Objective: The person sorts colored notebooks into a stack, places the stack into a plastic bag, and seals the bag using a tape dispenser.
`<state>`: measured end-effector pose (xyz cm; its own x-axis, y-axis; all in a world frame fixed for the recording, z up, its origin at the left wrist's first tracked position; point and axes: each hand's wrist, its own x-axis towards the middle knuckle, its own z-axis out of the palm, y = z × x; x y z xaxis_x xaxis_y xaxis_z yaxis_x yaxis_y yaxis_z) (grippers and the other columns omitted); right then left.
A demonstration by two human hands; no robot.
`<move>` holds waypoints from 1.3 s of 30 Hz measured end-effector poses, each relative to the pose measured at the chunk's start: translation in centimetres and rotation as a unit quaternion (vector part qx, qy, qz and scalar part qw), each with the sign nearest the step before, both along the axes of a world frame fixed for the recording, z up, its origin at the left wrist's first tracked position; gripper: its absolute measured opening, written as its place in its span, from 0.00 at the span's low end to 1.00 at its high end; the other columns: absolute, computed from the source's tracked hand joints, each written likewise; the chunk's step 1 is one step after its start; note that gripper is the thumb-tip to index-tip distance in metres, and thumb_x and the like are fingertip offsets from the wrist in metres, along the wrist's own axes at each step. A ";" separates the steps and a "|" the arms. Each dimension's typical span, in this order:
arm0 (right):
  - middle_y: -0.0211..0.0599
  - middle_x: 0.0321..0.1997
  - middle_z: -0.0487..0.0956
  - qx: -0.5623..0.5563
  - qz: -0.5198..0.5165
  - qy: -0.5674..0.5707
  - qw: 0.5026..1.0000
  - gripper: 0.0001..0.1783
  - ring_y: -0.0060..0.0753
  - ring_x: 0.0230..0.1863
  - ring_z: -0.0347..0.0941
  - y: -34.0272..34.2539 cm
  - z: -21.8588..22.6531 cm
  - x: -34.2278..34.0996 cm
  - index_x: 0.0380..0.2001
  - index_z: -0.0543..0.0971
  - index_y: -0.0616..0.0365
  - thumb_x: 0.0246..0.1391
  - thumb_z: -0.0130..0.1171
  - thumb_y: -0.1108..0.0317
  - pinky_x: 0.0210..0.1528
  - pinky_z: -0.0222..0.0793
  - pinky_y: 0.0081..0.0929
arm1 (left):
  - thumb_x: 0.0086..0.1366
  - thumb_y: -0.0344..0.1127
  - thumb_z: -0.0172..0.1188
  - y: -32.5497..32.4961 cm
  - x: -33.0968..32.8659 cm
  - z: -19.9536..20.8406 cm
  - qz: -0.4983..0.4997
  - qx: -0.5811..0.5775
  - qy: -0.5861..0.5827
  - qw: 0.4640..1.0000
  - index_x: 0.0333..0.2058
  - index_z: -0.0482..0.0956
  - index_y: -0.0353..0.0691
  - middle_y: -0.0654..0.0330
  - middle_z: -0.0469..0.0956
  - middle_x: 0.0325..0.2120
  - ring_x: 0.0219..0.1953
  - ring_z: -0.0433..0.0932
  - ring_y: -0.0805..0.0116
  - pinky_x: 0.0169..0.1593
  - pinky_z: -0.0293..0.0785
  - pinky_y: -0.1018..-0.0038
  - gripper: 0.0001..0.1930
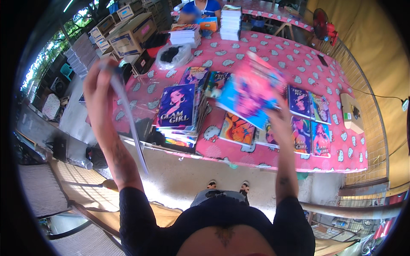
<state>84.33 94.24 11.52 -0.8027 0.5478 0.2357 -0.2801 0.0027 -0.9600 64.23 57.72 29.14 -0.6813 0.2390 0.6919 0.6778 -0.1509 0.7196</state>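
Raised at the left, my left hand (99,85) is closed on a thin pale thing (131,119), seen edge-on and hanging past my forearm; it looks like a notebook or a plastic sleeve. My right hand (279,117) grips notebooks (252,96) with pink and blue covers, tilted above the table and smeared by motion. Between my hands stands a pile of spiral notebooks (177,106), a purple-covered one on top. Below the held ones lies an orange notebook (238,129). Further notebooks (301,102) lie in rows to the right of my right hand.
The table (341,123) has a pink patterned cover. Toward its far side are a clear plastic bag (174,56), a tall stack of books (230,23) and a seated person (203,8). A cardboard box (352,113) sits at the right edge. Cartons (134,34) are piled at the far left.
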 end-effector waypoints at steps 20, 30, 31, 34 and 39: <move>0.42 0.57 0.75 0.508 -0.099 -0.361 0.776 0.25 0.46 0.60 0.68 3.5 -17.6 10.1 0.54 0.74 0.53 0.50 0.61 0.68 0.62 0.59 0.52 | 0.53 0.29 0.59 18.4 8.2 -36.5 -0.106 -0.391 0.346 0.846 0.60 0.64 0.35 0.44 0.72 0.51 0.39 0.81 0.52 0.41 0.80 0.61 0.33; 0.43 0.53 0.78 0.639 -0.118 -0.297 0.700 0.21 0.45 0.56 0.73 5.6 -18.0 10.4 0.56 0.74 0.51 0.57 0.55 0.68 0.58 0.67 0.44 | 0.71 0.41 0.51 8.0 2.2 -12.2 -0.254 -0.120 -0.227 0.933 0.45 0.76 0.35 0.55 0.81 0.28 0.27 0.81 0.66 0.35 0.81 0.70 0.15; 0.44 0.50 0.79 0.593 -0.152 -0.303 0.731 0.19 0.45 0.51 0.75 6.3 -17.7 10.5 0.54 0.76 0.52 0.58 0.55 0.69 0.52 0.70 0.42 | 0.72 0.42 0.50 6.1 1.7 -10.6 -0.247 -0.069 -0.232 0.938 0.44 0.76 0.34 0.57 0.81 0.28 0.26 0.80 0.69 0.36 0.81 0.72 0.15; 0.47 0.40 0.82 0.448 -0.235 -0.291 0.812 0.14 0.45 0.35 0.79 6.1 -10.2 6.9 0.47 0.79 0.54 0.58 0.53 0.71 0.33 0.75 0.36 | 0.71 0.41 0.52 -0.2 -1.3 -6.9 -0.056 -0.006 -0.119 0.991 0.43 0.77 0.33 0.61 0.79 0.25 0.24 0.78 0.75 0.30 0.77 0.78 0.15; 0.39 0.36 0.81 0.480 -0.241 0.026 0.843 0.15 0.37 0.32 0.78 -6.1 1.7 -1.4 0.46 0.81 0.49 0.55 0.60 0.70 0.30 0.75 0.30 | 0.69 0.38 0.54 -1.7 -7.4 -2.1 -0.066 -0.019 -0.124 0.990 0.40 0.79 0.36 0.67 0.77 0.23 0.21 0.74 0.82 0.25 0.70 0.86 0.11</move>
<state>82.97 88.12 13.19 -0.5160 0.3456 0.7837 -0.0650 0.8965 -0.4382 56.83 56.04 27.06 -0.7904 0.3607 0.4951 0.4548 -0.1960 0.8688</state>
